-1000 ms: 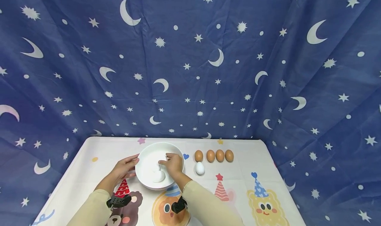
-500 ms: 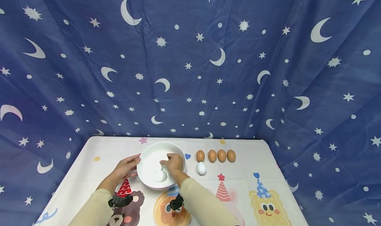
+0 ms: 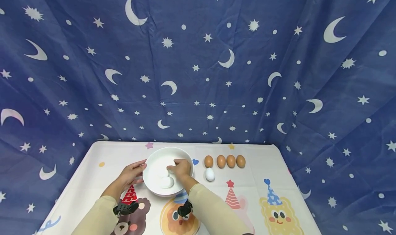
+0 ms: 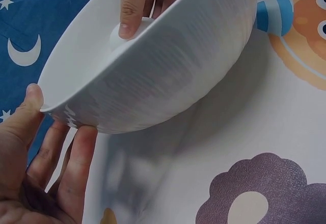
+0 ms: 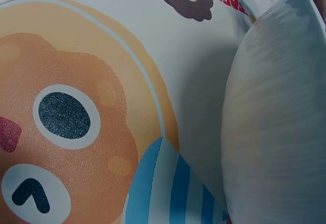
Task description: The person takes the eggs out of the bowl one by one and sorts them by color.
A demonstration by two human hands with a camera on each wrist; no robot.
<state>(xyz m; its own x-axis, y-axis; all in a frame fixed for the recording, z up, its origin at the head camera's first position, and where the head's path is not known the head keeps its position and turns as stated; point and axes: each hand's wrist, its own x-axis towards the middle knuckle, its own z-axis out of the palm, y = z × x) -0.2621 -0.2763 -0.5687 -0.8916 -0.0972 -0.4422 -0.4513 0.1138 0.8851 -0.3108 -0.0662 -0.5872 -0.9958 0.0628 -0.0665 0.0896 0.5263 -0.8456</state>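
Note:
A white bowl (image 3: 154, 159) stands on the table toward its left half. My left hand (image 3: 130, 175) grips its left side; in the left wrist view the thumb lies over the rim and the fingers press the outer wall. Inside the bowl, my right hand (image 3: 182, 169) holds a white egg (image 4: 116, 38), its thumb on the shell and its other fingers partly hidden. Another white egg (image 3: 167, 182) lies at the near side of the bowl's bottom. The right wrist view catches the outside wall of the bowl (image 5: 275, 117) but not the right hand.
Right of the bowl, several brown eggs (image 3: 230, 161) form a row, with one white egg (image 3: 210, 174) in front of the leftmost. The tablecloth (image 3: 117, 152) has printed cartoon figures. A dark blue curtain (image 3: 191, 56) with moons and stars hangs behind and at the sides.
The head view has shifted slightly, moving everything a little to the right in the picture. Both hands stay where they were at the bowl.

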